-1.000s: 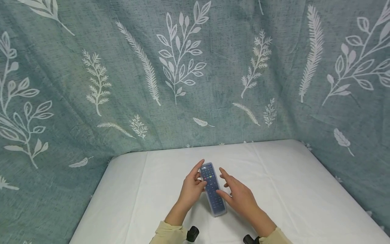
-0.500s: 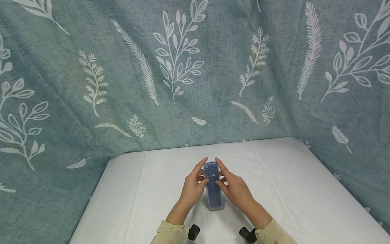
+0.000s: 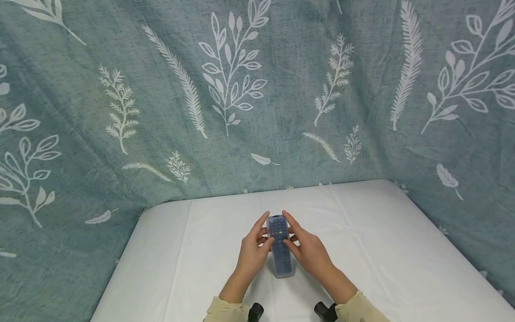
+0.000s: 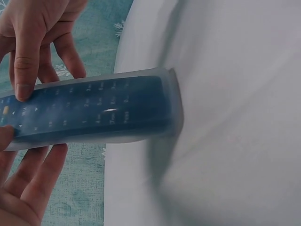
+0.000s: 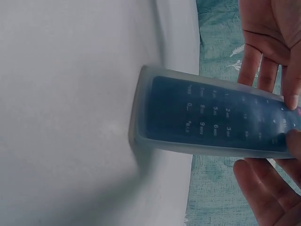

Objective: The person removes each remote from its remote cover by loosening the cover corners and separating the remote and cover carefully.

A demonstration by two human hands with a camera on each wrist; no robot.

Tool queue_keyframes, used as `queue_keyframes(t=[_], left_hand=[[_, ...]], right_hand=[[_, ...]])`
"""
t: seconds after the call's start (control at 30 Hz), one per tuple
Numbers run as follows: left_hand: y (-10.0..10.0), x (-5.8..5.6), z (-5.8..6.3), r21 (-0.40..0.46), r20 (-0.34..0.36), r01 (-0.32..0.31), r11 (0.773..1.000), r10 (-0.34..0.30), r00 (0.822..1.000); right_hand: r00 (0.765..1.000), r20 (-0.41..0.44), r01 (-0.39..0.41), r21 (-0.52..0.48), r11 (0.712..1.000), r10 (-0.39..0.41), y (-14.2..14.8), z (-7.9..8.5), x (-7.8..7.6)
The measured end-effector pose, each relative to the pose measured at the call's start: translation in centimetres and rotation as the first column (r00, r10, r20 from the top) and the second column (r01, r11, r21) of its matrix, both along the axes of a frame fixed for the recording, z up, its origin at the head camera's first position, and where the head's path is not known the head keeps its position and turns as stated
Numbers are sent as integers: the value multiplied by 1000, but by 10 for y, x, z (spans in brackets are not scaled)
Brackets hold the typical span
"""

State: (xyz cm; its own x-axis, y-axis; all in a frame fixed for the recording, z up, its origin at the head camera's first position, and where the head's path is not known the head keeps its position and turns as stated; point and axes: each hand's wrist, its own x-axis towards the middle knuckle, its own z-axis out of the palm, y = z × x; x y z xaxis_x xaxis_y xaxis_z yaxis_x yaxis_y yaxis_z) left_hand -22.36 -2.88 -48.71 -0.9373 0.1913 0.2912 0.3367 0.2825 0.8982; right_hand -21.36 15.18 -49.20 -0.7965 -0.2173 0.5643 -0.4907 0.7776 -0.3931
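A dark blue remote control (image 3: 283,259) in a clear, milky cover is held between both hands over the white table. Its keys face up towards the head camera, and a few coloured buttons show near its upper half. On its left side my left hand (image 3: 252,255) grips the edge, thumb on the face and fingers at the side and beneath. The right hand (image 3: 313,254) grips the opposite edge in the same way. In the left wrist view the remote's lower end (image 4: 164,101) is close to the cloth; whether it touches I cannot tell.
A white cloth covers the table (image 3: 193,268). Behind and at both sides hangs a green curtain (image 3: 281,143) with white leaf prints. Black wrist devices (image 3: 255,311) sit at the sleeve cuffs.
The right hand has moved in from beside the remote and taken its right edge. The remote, tilted before, now stands straighter in view. Over the last half second little has moved.
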Motion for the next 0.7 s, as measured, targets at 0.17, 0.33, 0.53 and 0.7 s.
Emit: queue_keyframes(t=[0.17, 0.33, 0.53, 0.7], left_hand=[[2, 2, -4, 31, 30, -16, 999, 15, 999], [3, 4, -8, 85, 79, -1, 996, -5, 997], [4, 6, -8, 81, 106, -1, 997, -7, 994], [3, 8, -6, 51, 102, -4, 999, -1, 995]], right_hand=[[999, 34, 9, -32, 999, -8, -1, 0, 3], [994, 110, 29, -69, 997, -21, -1, 0, 5], [972, 236, 44, -123, 991, -14, 0, 5, 7], [965, 264, 31, -167, 985, 14, 2, 7, 9]])
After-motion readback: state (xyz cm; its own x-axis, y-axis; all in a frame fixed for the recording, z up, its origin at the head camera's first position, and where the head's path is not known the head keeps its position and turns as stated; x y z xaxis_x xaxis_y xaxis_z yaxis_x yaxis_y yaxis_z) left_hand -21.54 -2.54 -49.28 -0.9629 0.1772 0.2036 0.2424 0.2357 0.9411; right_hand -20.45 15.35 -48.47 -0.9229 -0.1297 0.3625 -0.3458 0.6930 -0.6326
